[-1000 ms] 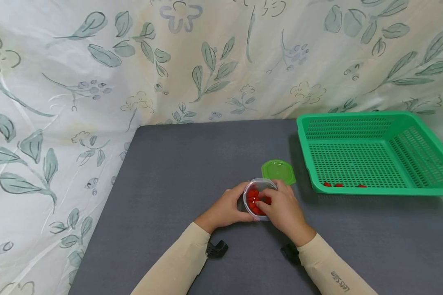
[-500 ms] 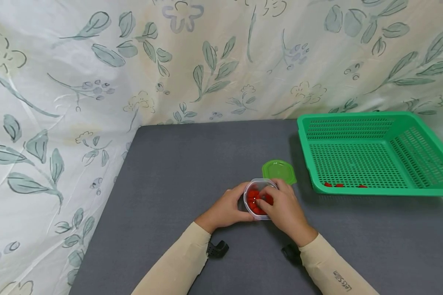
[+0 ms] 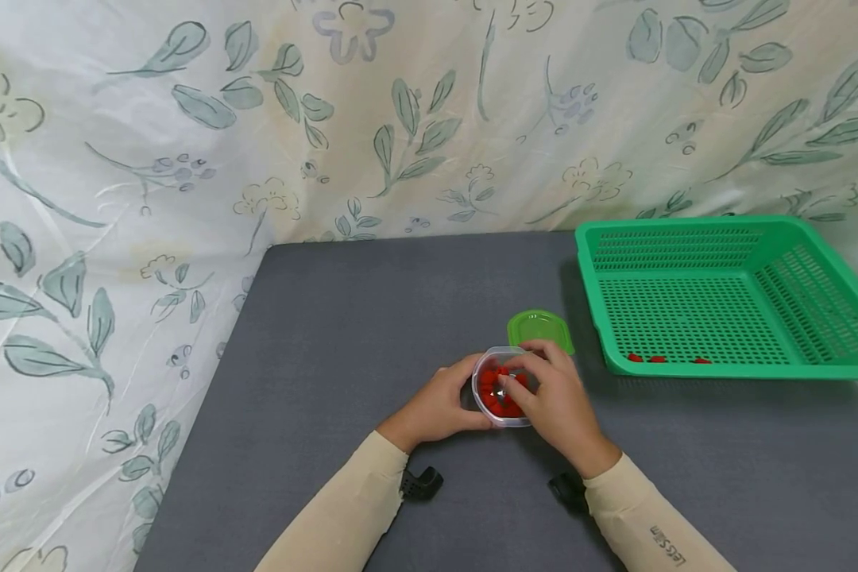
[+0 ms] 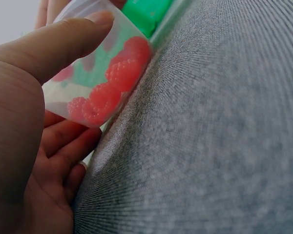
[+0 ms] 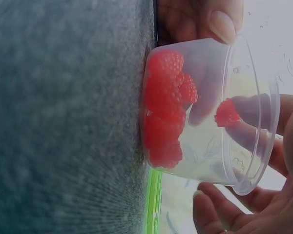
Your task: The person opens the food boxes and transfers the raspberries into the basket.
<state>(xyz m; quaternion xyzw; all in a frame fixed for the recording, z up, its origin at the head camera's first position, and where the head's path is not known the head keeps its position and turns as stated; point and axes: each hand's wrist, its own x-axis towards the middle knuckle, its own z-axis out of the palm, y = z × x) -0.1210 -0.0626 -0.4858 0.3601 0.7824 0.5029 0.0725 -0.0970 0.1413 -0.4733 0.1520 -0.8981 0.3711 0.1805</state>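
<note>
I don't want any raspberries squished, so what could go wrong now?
The raspberry pinched in the right hand might slip onto the raspberries below, or get squashed by a hard squeeze. With the green lid off, the clear tub could spill if the left hand loosened its hold and the right hand knocked it.

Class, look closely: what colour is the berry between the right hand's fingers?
The berry is red, seen best in the right wrist view, through the clear tub.
</note>
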